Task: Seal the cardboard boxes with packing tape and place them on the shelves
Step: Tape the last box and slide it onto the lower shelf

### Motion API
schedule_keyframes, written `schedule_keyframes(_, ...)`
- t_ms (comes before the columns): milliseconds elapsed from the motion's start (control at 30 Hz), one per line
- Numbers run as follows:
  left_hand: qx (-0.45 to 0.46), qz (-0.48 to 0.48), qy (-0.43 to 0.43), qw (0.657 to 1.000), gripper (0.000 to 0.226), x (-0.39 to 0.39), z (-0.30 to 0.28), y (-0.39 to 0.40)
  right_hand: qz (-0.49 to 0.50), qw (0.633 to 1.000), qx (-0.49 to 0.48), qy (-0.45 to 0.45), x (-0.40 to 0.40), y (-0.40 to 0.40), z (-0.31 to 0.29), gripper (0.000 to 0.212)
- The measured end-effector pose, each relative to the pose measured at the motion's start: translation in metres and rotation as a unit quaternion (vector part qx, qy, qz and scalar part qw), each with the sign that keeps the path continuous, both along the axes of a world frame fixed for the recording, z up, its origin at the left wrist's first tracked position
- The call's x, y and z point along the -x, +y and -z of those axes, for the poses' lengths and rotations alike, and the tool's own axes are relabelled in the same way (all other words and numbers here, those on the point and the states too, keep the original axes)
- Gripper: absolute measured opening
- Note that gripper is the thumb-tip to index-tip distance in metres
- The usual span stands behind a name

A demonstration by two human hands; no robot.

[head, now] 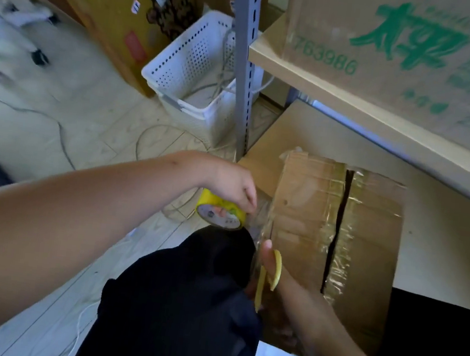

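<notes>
1. While the sealing step looks to be under way, the right hand is sitting nearest the camera, its fingers curled round a yellow cutter and pressing against the near left side of the cardboard box.
2. Just beyond it, the left hand is gripping the roll of packing tape from above, fingers wrapped over the yellow rim, with a clear strip running from the roll onto the box's left edge.
3. The box is lying on the low shelf, its top flaps carrying shiny tape yet showing a dark open gap along the middle seam.
4. My reading is that the next move is calling for the strip to be cut and smoothed down, then for a fresh run over that seam.
5. Farther off, a white basket is standing on the floor beside the grey shelf post, and a printed carton is resting on the upper shelf.
</notes>
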State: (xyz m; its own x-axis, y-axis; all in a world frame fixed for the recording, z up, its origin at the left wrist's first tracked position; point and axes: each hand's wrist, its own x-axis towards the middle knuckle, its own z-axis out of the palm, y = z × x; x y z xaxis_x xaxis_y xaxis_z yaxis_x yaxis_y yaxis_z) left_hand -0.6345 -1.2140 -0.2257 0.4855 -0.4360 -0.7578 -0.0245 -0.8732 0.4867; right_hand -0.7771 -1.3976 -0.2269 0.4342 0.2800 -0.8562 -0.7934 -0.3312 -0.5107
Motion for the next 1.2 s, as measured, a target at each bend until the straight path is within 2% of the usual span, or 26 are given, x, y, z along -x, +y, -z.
schedule_keyframes(67,-0.005,0.007,0.0,1.0,0.017,-0.001,-0.001,-0.002,0.006,1.0,-0.011,0.021,0.003,0.005,0.001,0.085)
schedule_keyframes(167,-0.014,0.015,-0.003,1.0,0.015,-0.003,0.004,-0.002,0.013,0.999,0.048,-0.014,-0.001,0.011,-0.006,0.084)
schedule_keyframes(267,-0.026,0.019,-0.006,0.999,0.014,-0.006,0.007,-0.001,-0.004,0.999,0.039,-0.003,-0.006,0.015,-0.012,0.08)
schedule_keyframes(533,-0.067,0.045,-0.035,0.996,0.016,-0.013,0.015,0.004,0.029,0.998,0.062,0.001,-0.021,0.035,-0.001,0.085)
schedule_keyframes(567,-0.067,0.044,-0.037,0.996,0.017,-0.013,0.017,0.004,0.042,0.997,0.07,-0.013,-0.022,0.038,-0.001,0.083)
schedule_keyframes(667,-0.095,0.068,-0.061,0.991,0.02,-0.013,0.021,0.002,0.025,0.983,0.13,-0.13,-0.017,0.041,0.017,0.07)
schedule_keyframes(767,-0.206,0.122,-0.078,0.968,0.021,-0.006,0.025,0.025,-0.016,0.963,0.193,-0.186,-0.01,0.043,0.022,0.065)
schedule_keyframes(800,-0.228,0.11,-0.075,0.965,0.022,-0.003,0.025,0.037,-0.027,0.962,0.192,-0.191,-0.008,0.043,0.022,0.061)
schedule_keyframes(867,-0.212,0.034,-0.066,0.975,0.021,0.007,0.018,0.059,-0.075,0.953,0.193,-0.22,-0.004,0.042,0.015,0.049)
schedule_keyframes(967,-0.152,-0.078,-0.086,0.982,0.021,0.021,-0.002,0.068,-0.159,0.897,0.264,-0.317,-0.005,0.036,-0.004,0.036)
schedule_keyframes(1067,-0.114,-0.143,-0.129,0.975,0.018,0.028,-0.026,0.062,-0.241,0.81,0.342,-0.411,-0.022,0.024,-0.028,0.031)
schedule_keyframes(1200,-0.054,-0.245,-0.177,0.952,0.02,0.037,-0.048,0.056,-0.364,0.727,0.378,-0.442,-0.047,0.022,-0.028,0.01)
